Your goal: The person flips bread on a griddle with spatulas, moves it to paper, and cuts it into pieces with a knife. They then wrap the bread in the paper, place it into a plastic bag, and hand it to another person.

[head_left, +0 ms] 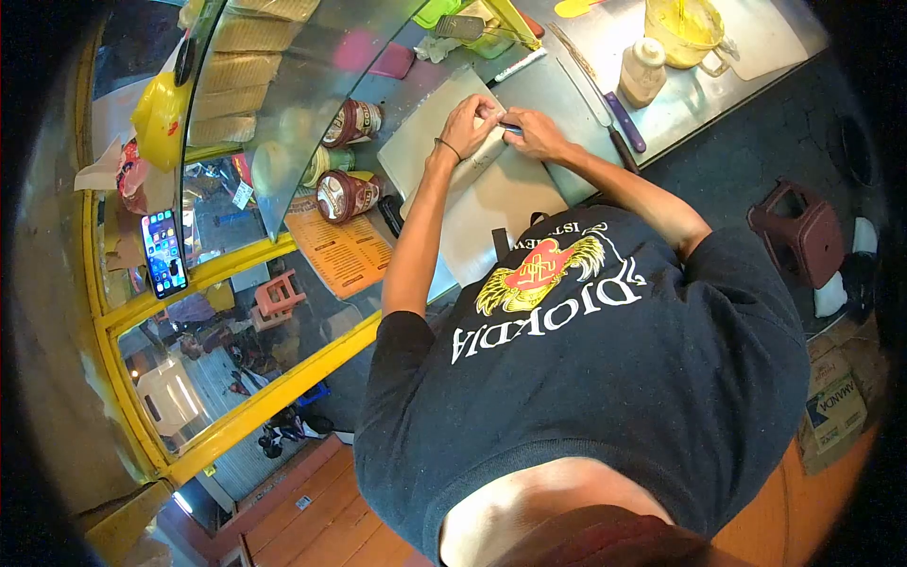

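Note:
My left hand (470, 123) presses down on a pale, elongated piece of bread or dough (480, 159) that lies on a white cutting board (501, 203) on the steel counter. My right hand (535, 133) is right next to it, closed on a small dark-handled tool (511, 128) whose tip meets the fingers of the left hand. What the tool is cannot be made out. A thin band circles my left wrist. My black printed shirt fills the lower part of the view.
Two long knives (609, 102) lie right of the board, with a squeeze bottle (642, 71) and yellow jug (682, 28) beyond. Brown spread jars (346, 195), a menu (340, 250) and a phone (163, 252) sit left by the glass case. A stool (798, 231) stands on the right.

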A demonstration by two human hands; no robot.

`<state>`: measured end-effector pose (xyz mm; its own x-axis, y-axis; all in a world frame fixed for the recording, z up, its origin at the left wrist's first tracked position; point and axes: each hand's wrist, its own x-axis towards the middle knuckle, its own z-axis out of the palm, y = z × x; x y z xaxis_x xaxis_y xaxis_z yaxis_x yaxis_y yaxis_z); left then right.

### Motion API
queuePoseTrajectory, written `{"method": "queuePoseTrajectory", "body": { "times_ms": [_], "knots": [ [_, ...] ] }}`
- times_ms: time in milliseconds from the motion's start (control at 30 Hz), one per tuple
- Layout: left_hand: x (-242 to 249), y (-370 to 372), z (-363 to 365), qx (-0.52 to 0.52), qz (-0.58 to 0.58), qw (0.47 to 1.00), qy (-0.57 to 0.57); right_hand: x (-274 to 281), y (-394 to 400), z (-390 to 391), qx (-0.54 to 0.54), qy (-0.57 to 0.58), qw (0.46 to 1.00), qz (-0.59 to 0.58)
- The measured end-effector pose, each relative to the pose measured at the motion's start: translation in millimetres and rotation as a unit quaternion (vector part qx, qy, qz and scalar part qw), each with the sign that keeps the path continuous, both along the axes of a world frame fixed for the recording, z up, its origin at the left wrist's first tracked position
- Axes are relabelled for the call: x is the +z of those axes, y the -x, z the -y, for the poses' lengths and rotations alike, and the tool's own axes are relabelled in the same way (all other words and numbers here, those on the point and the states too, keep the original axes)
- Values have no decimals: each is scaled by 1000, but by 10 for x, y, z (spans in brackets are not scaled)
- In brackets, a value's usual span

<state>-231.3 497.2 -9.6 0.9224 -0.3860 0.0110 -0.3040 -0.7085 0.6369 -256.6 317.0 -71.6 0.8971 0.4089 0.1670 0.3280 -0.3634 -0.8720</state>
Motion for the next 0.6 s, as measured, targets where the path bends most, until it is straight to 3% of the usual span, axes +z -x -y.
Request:
{"method": "queuePoseTrajectory", "body": {
  "times_ms": [67,167,200,267,300,333,367,467,500,567,600],
  "knots": [
    [13,15,-33,3,7,1000,-4,10,-96,92,48,52,996,55],
    [77,183,-105,42,169,984,-43,-36,-222,154,44,67,996,35],
    [121,293,-95,43,173,983,-42,-3,-294,131,45,68,996,39],
    [183,573,-65,183,186,964,56,76,-436,8,46,-94,993,-58],
    [181,756,-81,185,186,963,57,120,-518,-75,90,-131,981,-108],
    [139,954,-112,238,41,956,164,158,-526,-178,92,-129,982,-107],
    [94,1154,-151,284,-106,915,266,157,-501,-305,116,-159,971,-138],
    [52,1663,-310,290,-201,917,188,-39,-335,-519,145,-169,963,-154],
    [-90,1786,-454,295,-195,916,191,-56,-242,-505,100,-153,976,-116],
    [-410,2049,-743,392,-64,907,142,-5,20,-391,35,-145,986,-71],
    [-386,2047,-752,399,-61,903,147,125,201,-264,56,-97,984,-140]
  ]
}}
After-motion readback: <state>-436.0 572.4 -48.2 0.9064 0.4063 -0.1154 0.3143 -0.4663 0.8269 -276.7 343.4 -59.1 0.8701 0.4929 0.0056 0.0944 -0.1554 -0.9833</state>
